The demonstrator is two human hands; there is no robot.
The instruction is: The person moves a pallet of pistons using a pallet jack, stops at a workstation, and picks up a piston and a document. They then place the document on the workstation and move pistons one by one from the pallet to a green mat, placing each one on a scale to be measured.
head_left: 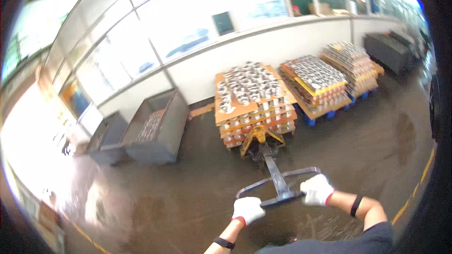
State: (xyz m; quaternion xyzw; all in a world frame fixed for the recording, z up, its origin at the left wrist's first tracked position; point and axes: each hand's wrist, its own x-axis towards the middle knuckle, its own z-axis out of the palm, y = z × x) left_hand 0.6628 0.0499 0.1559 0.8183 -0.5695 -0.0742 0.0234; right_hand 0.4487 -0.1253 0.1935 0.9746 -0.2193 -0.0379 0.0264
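Both my hands wear white knit gloves with red cuffs and grip the looped handle [281, 193] of a yellow pallet jack [260, 135]. My left hand [248, 209] is closed round the handle's left end, while my right hand [316, 189] wraps its right side. From the handle a grey shaft runs forward to the jack's yellow body. Directly beyond it stands a pallet load [254, 108] of round metal parts in layers, with brown cardboard sheets between them. The jack's forks are hidden, apparently beneath this load.
Left of the load are a grey metal bin [175, 127] holding small parts and a second grey bin [109, 131]. To the right stand two more stacked loads [314, 82] [351, 61] on blue pallets, then a dark bin [388, 51]. A white windowed wall [263, 42] runs behind. Yellow lines mark the floor.
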